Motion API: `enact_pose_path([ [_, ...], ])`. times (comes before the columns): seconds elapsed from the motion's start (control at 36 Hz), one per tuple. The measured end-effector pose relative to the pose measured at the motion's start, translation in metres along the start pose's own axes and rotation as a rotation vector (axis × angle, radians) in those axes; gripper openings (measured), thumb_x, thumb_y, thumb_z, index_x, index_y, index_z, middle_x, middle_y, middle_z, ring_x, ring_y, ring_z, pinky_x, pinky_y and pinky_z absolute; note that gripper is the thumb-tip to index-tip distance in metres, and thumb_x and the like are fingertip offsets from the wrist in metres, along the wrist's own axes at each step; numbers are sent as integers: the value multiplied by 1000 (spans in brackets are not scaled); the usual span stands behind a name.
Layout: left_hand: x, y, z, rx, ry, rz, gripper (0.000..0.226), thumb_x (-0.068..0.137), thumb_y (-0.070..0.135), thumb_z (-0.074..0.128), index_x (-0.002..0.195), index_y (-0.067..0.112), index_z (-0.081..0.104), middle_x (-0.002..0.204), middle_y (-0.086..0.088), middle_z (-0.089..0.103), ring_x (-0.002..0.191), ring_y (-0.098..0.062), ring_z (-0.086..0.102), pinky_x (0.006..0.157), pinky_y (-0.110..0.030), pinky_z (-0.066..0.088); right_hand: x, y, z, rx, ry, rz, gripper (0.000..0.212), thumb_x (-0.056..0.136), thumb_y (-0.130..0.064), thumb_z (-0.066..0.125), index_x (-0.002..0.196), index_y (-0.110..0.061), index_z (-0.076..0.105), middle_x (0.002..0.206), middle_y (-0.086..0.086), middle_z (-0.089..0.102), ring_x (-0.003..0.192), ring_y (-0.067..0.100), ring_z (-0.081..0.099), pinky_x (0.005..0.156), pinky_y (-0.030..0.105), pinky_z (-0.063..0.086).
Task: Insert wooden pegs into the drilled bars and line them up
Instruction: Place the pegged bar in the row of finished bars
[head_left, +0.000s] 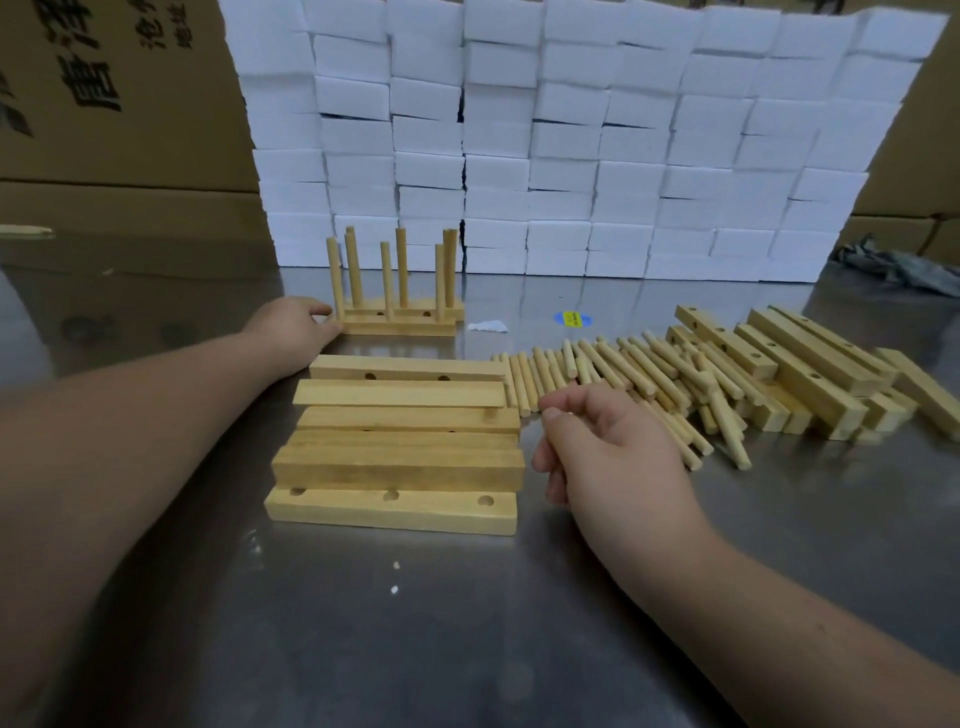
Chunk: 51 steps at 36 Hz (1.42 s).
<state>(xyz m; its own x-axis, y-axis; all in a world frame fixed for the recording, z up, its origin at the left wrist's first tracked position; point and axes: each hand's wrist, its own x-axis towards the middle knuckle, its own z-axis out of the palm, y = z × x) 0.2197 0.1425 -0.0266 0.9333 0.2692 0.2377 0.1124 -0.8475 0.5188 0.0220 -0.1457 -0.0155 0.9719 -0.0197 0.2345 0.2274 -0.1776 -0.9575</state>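
Pale matt wood bars (395, 512); glossy metal table (363, 623).

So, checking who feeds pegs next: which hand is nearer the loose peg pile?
Right. The right hand is beside the loose peg pile; the left hand touches the pegged bars.

Single head-worn wide-angle view. Lens sits above the table (467, 649), facing forward and down. Both forearms (130, 441) run in from the bottom corners; left hand (291, 332) and right hand (613, 452) lie mid-frame, close to the lens. View reaches across to the white blocks (571, 156) and cartons (104, 104) behind. Straight lines bow near the frame edges.
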Motion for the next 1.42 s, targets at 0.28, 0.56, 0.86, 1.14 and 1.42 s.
enact_pose_path([
  [0.28, 9, 4, 2, 106, -17, 27, 42, 88, 46, 55, 124, 24, 57, 123, -3, 59, 63, -15, 57, 48, -25, 35, 5, 0, 6, -45, -35, -13, 18, 89, -16, 51, 77, -24, 61, 48, -8, 55, 40, 4, 44, 41, 17, 38],
  [0.56, 11, 9, 5, 153, -9, 94, 24, 88, 43, 56, 89, 20, 63, 94, -3, 65, 78, -19, 54, 63, -30, 41, 7, 1, 5, -85, -16, -36, 19, 87, -16, 52, 75, -25, 64, 50, -6, 57, 42, 10, 42, 40, 20, 36],
  [0.86, 20, 11, 8, 227, -22, 117, 35, 88, 46, 53, 89, 15, 69, 81, -4, 64, 69, -16, 54, 53, -27, 41, 4, -3, 4, -17, -25, -9, 21, 86, -12, 53, 72, -19, 66, 48, -2, 54, 40, 8, 41, 38, 17, 35],
  [1.14, 23, 10, 9, 268, -11, 135, 40, 88, 53, 48, 102, 20, 67, 88, 0, 62, 73, -17, 53, 57, -29, 41, 6, -1, 6, -39, -45, -16, 18, 84, -15, 54, 72, -20, 66, 47, -2, 53, 40, 7, 42, 39, 16, 36],
  [1.42, 25, 15, 10, 299, -37, 146, 48, 92, 51, 43, 127, 21, 57, 113, -6, 62, 97, -24, 55, 75, -33, 47, 7, 0, 5, -69, -60, -19, 18, 84, -20, 52, 75, -29, 65, 47, -4, 54, 42, 9, 42, 40, 19, 37],
])
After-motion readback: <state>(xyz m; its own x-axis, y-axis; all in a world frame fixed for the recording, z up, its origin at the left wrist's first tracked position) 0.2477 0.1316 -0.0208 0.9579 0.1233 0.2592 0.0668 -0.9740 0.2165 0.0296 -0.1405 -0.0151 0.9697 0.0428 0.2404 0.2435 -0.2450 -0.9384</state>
